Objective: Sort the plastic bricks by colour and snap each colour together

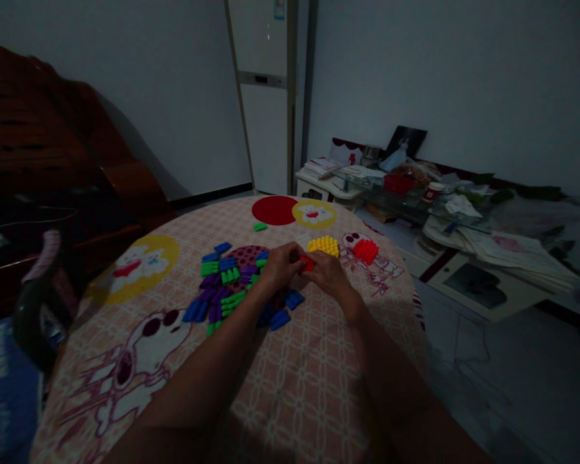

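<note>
The person's left hand [283, 261] and right hand [328, 272] meet above the round table [314, 386], both pinching a small red piece [307, 263] between their fingertips. The fingers cover most of it, so its full shape, and whether it is one piece or several joined, cannot be told. Both forearms run out of view at the bottom edge.

Just beyond the right hand stands a cluster of yellow pieces [325, 245], its near edge partly hidden by that hand. To its right, a little apart, sits a cluster of red pieces [366, 251]. Left of the hands spreads a loose pile of blue, green and purple pieces [222, 295]; the left hand and forearm hide part of it, and the pieces are too small and dim to count. A single green piece [260, 227] lies apart, nearer the table's far edge.

The table's near edge is cut off. At the left, a dark chair [33, 316] and a wooden bench [67, 142] sink into shadow; at the right, the clutter on a low cabinet [457, 274] is hard to make out.
</note>
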The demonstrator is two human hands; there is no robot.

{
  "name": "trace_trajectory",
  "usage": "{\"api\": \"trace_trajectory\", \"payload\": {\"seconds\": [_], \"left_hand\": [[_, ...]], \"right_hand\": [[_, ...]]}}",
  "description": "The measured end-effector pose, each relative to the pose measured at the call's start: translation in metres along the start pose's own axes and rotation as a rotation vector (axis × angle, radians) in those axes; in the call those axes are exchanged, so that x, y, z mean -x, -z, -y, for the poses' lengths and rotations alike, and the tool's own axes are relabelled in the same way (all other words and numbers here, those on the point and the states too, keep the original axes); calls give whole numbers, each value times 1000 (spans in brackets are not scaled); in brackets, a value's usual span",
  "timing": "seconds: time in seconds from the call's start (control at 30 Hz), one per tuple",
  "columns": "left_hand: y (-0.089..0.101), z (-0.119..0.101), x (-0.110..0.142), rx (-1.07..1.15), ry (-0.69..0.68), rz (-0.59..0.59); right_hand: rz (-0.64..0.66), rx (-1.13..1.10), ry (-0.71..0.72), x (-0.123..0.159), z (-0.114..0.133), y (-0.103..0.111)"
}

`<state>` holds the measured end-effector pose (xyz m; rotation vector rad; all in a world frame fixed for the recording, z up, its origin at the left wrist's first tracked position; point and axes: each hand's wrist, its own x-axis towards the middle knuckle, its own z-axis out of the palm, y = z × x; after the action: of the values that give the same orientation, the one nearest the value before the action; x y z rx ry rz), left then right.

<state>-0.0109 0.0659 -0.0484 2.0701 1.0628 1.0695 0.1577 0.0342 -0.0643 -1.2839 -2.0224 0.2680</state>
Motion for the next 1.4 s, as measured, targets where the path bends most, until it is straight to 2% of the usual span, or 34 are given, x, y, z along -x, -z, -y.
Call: {"api": "trace_trajectory", "payload": {"seconds": [0.1, 0.17, 0.23, 0.33, 0.43, 0.5, 0.6, 0.77, 0.93, 1.07, 1.13, 1.23, 1.3, 1.4], "left_hand": [[-2, 1, 0, 35, -1, -1], [-2, 1, 0, 84, -5, 5], [0, 2, -1, 108, -2, 7], [5, 4, -1, 86, 14, 11], [9, 7, -1, 79, 28, 5], [11, 9, -1, 75, 30, -4], [14, 13, -2, 67, 40, -20], [26, 23, -5, 80, 63, -102], [39, 31, -6, 160, 118, -157], [51, 41, -8, 195, 168, -239], [59, 47, -8, 128, 183, -334], [67, 53, -5, -93, 188, -460], [66, 55, -4, -205, 174, -438], [50, 56, -6, -278, 102, -255]], "right_hand": [[-29, 30, 8, 1, 0, -2], [-122, -3, -27, 2, -6, 1], [-264, -80, -110, 4, -18, 10], [-538, -203, -252, 10, -45, 35], [-833, -194, -394, 23, -80, 63], [-927, -150, -527, 32, -102, 76], [-946, -137, -683, 42, -126, 84], [-855, -178, -750, 47, -144, 77], [-750, -260, -802, 47, -147, 78], [-695, -200, -790, 50, -145, 81], [-694, -143, -774, 52, -144, 81], [-775, -54, -772, 52, -141, 80], [-873, 21, -779, 51, -134, 79], [-954, 134, -723, 46, -117, 76]]}}
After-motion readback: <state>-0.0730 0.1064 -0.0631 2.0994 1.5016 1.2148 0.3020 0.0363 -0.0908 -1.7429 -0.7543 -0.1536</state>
